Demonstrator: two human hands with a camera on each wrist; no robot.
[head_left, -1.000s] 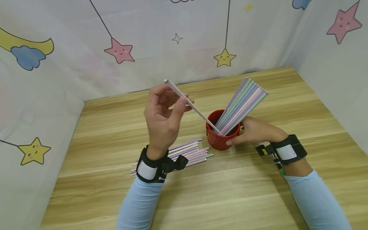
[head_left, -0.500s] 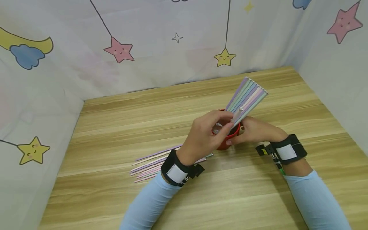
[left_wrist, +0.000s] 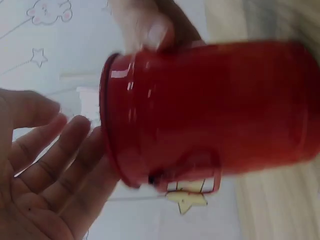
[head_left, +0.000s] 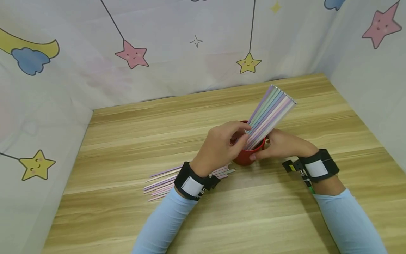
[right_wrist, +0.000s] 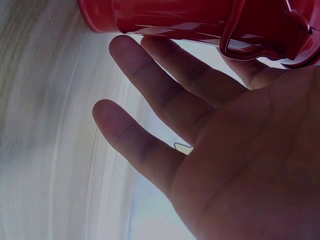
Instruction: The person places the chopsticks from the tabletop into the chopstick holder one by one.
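Note:
A small red bucket with a wire loop on its side stands on the table. A fan of slim pastel sticks, pencil-like with shiny ends, leans to the right out of its mouth. At the bucket's left rim is my left hand, fingertips beside the sticks. The left wrist view shows its fingers relaxed, with nothing visible between them and the thumb. My right hand holds the bucket from the right, thumb on the near wall. Its other fingers lie along the far side.
More pastel sticks lie loosely side by side on the wood-grain table, partly under my left wrist. A white curtain printed with stars and clouds closes off the back and sides.
My left hand has carried one pale stick from the left of the bucket into it and let go. The stick now stands among the others. The right hand has stayed on the bucket.

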